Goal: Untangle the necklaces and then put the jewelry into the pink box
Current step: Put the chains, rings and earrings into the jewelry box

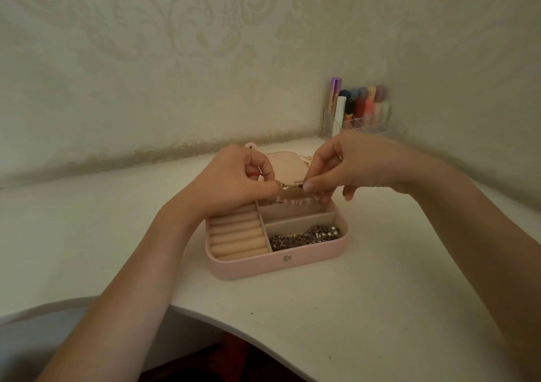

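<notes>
Both my hands are up over the back of the pink box (248,269), which sits open on the white table (380,294). My left hand (234,181) pinches one end of a pink bead necklace (292,201), my right hand (342,168) pinches the other, beads sagging between them over the rear compartment. A silver chain (307,236) lies heaped in the front right compartment. Ring rolls (237,235) fill the left.

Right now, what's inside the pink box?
The pink box holds ring rolls left, a silver chain pile front right. Hands dangle a pink beaded strand over the back compartment, whose floor is partly hidden.
</notes>
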`<action>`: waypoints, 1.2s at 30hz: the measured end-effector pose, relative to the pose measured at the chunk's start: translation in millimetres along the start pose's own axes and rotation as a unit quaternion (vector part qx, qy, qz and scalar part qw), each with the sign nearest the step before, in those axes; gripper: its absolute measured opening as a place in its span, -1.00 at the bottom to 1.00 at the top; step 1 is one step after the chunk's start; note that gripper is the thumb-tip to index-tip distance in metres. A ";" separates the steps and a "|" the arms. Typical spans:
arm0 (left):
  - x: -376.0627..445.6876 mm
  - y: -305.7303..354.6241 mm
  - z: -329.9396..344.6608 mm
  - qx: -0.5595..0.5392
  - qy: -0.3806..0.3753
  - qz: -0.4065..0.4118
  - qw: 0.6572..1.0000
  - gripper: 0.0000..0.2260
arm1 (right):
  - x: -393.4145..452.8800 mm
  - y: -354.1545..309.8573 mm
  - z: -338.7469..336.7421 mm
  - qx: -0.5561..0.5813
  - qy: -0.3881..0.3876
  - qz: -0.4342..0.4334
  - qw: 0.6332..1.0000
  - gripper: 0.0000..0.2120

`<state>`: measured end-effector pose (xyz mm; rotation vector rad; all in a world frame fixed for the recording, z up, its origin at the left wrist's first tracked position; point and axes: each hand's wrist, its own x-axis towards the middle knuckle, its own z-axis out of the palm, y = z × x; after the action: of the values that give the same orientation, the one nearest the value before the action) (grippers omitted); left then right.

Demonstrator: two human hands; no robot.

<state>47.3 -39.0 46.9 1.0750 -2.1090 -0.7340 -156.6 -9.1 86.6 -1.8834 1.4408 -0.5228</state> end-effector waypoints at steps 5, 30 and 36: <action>-3.5 0.7 -1.9 0.032 -0.056 -0.020 0.998 -0.93 | 1.1 2.3 0.7 -0.082 -0.007 0.002 0.997 -0.87; -3.3 2.8 -7.2 -0.075 -0.008 0.037 0.996 -0.85 | 9.4 0.1 17.3 -0.069 -0.005 -0.066 0.995 -0.92; -1.6 1.7 -4.2 -0.070 -0.052 0.021 0.996 -0.84 | 7.6 2.8 9.0 -0.182 -0.017 -0.026 0.983 -0.85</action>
<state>50.3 -37.6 50.3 0.9341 -2.1246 -0.9196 -150.1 -14.1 77.7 -2.2068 1.5477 -0.2619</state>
